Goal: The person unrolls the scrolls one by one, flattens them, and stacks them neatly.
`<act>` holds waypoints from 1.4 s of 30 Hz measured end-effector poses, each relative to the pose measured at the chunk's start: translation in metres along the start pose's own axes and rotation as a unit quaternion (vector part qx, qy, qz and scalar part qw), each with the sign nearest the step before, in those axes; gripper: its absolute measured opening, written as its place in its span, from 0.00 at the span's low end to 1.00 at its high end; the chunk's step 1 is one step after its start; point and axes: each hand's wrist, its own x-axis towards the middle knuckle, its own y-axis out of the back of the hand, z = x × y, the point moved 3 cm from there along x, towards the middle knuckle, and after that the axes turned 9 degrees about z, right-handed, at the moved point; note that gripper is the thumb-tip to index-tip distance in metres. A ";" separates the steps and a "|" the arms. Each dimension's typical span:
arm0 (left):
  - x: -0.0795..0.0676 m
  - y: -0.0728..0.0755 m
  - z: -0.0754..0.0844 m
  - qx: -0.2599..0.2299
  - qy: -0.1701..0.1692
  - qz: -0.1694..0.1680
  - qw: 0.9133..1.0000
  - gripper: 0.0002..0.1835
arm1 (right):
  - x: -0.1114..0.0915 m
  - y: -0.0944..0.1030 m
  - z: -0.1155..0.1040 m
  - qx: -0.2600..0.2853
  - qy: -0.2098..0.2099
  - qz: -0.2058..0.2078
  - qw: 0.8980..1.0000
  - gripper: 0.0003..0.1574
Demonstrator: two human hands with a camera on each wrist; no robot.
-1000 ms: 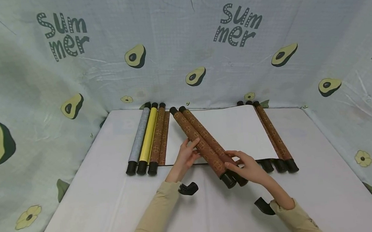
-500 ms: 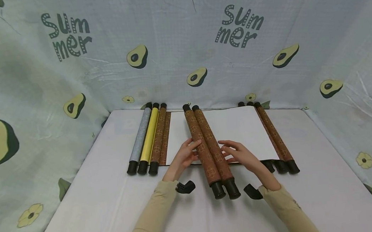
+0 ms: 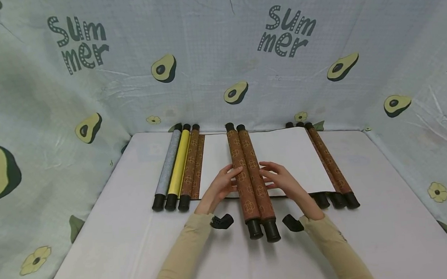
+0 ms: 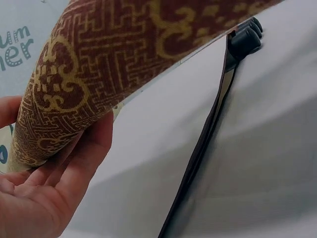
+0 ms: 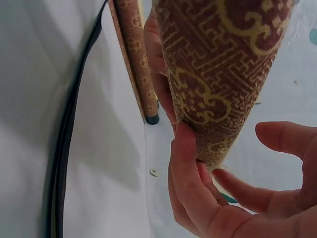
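Observation:
A brown patterned scroll (image 3: 246,191), rolled from both ends into two side-by-side rolls with black end knobs, is held up over the table in the head view. On its left side my left hand (image 3: 220,185) grips it, thumb on top and fingers underneath, as the left wrist view also shows. My right hand (image 3: 285,182) is at the other side. In the right wrist view some of its fingers (image 5: 188,173) touch the roll from below, and the thumb stands apart. Behind the held scroll, an unrolled scroll (image 3: 286,152) shows its blank white sheet.
Left of the white sheet lie a grey scroll (image 3: 167,166), a yellow scroll (image 3: 179,163) and a brown roll (image 3: 190,167). Another brown roll (image 3: 328,163) lies on the right, with several black knobs beside it. A printed cloth (image 3: 209,38) hangs behind the white table (image 3: 111,248).
The held scroll has swung from a slant to nearly straight, its near end moving left. My right hand has shifted from its near end up along its right side. The left hand stays gripping.

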 end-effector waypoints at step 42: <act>0.000 -0.003 0.007 0.138 -0.014 0.049 0.989 0.34 | 0.015 -0.019 0.013 0.017 -0.049 0.065 0.997 0.50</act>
